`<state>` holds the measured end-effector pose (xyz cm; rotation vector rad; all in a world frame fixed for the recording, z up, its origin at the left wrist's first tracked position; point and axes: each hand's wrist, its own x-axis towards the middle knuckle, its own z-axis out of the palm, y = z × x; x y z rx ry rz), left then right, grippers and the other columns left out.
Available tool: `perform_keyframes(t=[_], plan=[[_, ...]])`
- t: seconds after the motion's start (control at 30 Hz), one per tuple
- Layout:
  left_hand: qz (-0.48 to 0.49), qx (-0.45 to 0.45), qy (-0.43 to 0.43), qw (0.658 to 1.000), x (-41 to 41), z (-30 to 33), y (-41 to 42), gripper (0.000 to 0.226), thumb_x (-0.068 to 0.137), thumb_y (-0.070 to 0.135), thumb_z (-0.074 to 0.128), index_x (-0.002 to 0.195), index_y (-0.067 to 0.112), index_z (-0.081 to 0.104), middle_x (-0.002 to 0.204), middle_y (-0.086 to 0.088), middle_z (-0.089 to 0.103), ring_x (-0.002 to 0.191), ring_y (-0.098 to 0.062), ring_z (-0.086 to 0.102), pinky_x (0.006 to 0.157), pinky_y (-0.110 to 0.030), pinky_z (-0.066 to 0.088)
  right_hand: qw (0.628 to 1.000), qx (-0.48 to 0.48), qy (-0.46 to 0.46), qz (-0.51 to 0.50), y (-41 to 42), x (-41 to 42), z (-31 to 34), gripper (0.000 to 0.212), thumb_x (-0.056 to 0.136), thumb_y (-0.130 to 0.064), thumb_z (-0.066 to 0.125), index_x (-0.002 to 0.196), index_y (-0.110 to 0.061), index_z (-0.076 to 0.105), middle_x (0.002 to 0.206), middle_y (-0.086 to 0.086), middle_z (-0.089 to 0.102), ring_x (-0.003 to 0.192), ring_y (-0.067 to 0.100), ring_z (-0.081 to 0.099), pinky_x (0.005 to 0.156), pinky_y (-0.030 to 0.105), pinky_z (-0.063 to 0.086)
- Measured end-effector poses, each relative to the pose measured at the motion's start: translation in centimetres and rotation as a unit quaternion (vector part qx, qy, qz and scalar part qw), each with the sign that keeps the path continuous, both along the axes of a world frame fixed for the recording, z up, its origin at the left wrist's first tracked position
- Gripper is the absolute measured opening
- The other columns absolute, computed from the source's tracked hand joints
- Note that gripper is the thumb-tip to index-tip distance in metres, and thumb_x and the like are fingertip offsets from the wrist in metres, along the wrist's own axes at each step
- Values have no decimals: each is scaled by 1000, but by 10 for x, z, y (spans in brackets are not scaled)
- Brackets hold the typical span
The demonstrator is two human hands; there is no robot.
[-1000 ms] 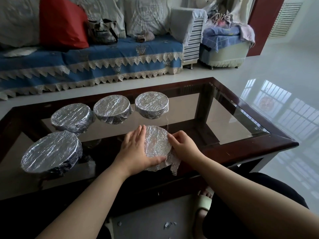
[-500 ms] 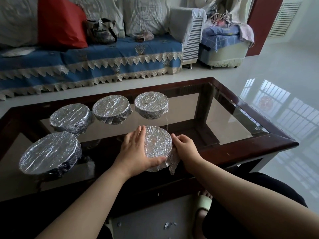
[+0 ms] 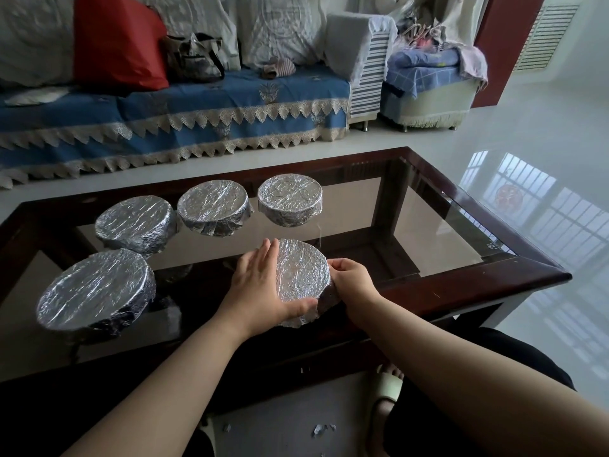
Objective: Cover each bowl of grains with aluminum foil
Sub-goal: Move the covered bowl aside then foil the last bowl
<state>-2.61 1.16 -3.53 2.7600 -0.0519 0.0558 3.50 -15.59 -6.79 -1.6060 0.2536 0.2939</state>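
The round foil-wrapped bowl [image 3: 301, 278] sits nearest the dark glass-topped table's [image 3: 461, 285] front edge; left hand [image 3: 260, 288] lies spread flat, right hand [image 3: 351, 282] pinches the rim foil (thin, tearable): press gently at edges
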Motion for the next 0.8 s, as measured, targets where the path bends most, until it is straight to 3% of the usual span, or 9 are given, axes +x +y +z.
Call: perform_keyframes(t=[0.13,0.23,0.33,0.47,0.6,0.7,0.8], plan=[[2,2,-5,1000,1,-2,0,138,47,93,33,156,18,-5,164,-3,-1,148,-22,0,120,-35,4,1000,5,-3,16,0,-1,2,1,87,-9,69,86,-9,69,77,12,73,62,21,66,63,38,57],[3,4,-6,1000,1,-2,0,138,46,93,32,155,18,-5,164,-4,0,148,-22,0,120,-34,2,999,2,2,49,-1,1,4,17,81,8,65,87,-8,66,72,9,71,55,19,65,54,33,53],[3,2,-3,1000,0,0,-1,138,45,93,31,155,18,-5,164,-4,-2,148,-21,-1,119,-33,0,998,-25,-7,60,-3,4,5,18,80,9,64,89,-7,64,78,10,70,58,19,63,54,34,54],[7,-2,-4,1000,-1,1,-2,137,46,93,31,155,18,-5,164,-3,-3,147,-21,-2,118,-33,0,997,-22,9,68,-4,3,7,18,76,11,61,84,-4,67,66,11,68,48,18,59,48,29,49],[11,-5,-8,1000,-1,2,-4,138,45,92,30,155,17,-4,164,-5,-2,148,-21,-2,118,-33,-1,998,-5,8,68,-5,1,11,38,77,15,44,66,-10,71,62,13,67,49,21,60,51,31,51],[13,1,-11,1000,-1,3,-6,138,44,92,28,155,17,-4,164,-6,-1,148,-21,-2,118,-32,-2,997,18,23,67,-4,4,12,31,83,4,46,66,-8,68,62,12,65,51,20,59,51,30,50],[17,5,-14,1000,-1,3,-7,138,44,92,26,155,16,-4,164,-7,-1,148,-20,-2,117,-31,-4,996,16,40,74,-3,12,8,38,96,-31,48,68,-11,64,62,5,61,53,15,55,56,28,43]])
